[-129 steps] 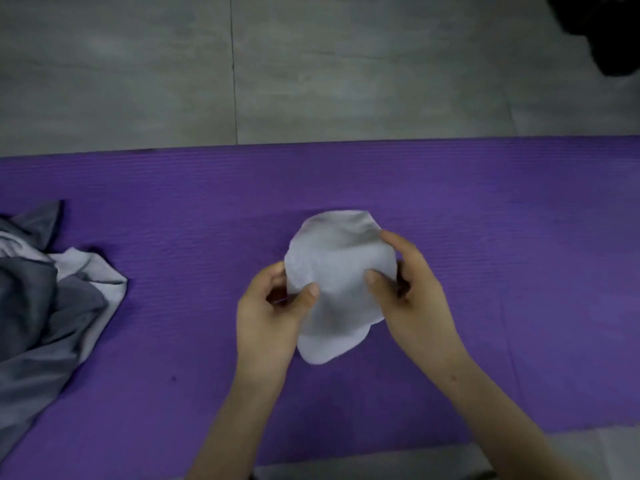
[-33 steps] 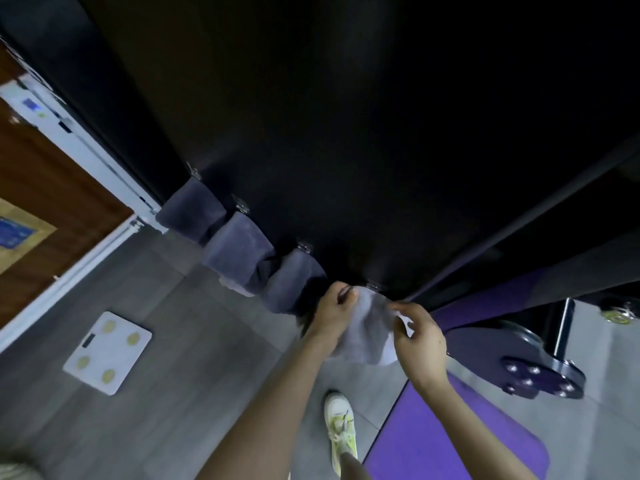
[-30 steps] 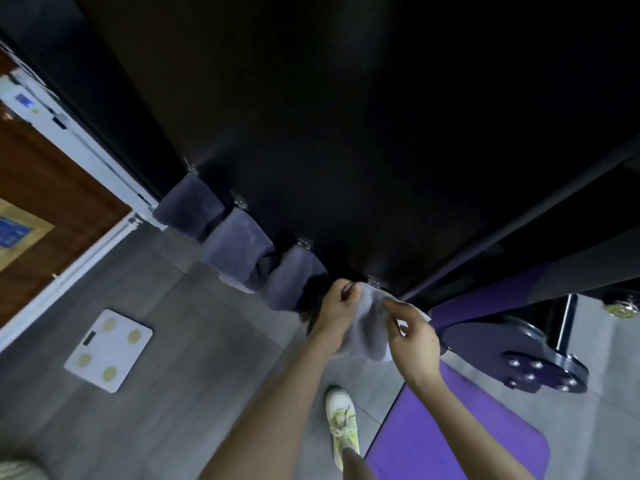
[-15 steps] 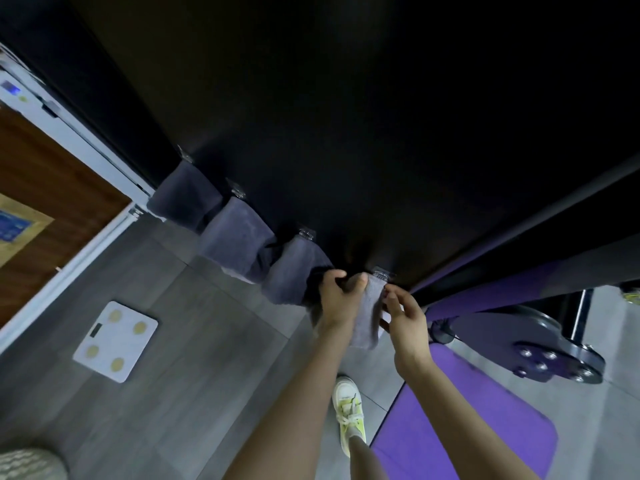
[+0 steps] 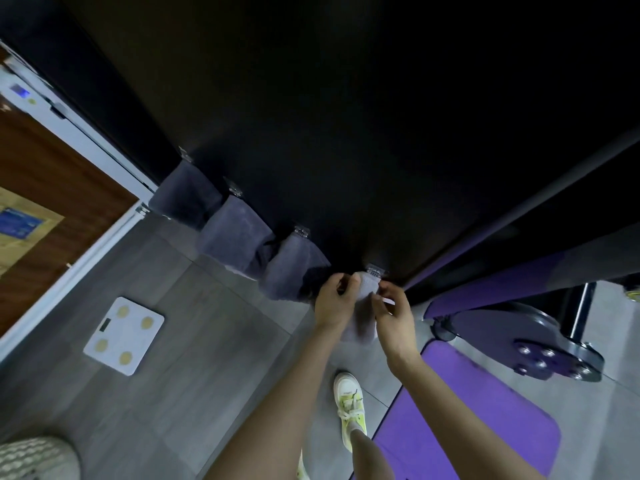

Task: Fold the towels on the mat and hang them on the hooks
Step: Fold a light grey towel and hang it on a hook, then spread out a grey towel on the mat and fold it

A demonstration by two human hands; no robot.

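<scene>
A small light grey folded towel point(image 5: 363, 313) hangs against the black wall just under the rightmost clear hook point(image 5: 374, 270). My left hand point(image 5: 335, 303) pinches its top left edge. My right hand point(image 5: 393, 315) pinches the top right edge beside the hook. Three darker grey towels point(image 5: 239, 233) hang on the hooks to the left. The purple mat point(image 5: 467, 410) lies on the floor at the lower right.
A white bathroom scale point(image 5: 124, 336) lies on the grey tile floor to the left. A black weight plate on a stand point(image 5: 540, 337) sits at right. My foot in a white and yellow shoe point(image 5: 349, 400) stands below the hands. A wooden door point(image 5: 41, 188) is at far left.
I left the mat with the folded light towel and stood at the wall. Both hands lifted the towel up to the rightmost hook over the last second.
</scene>
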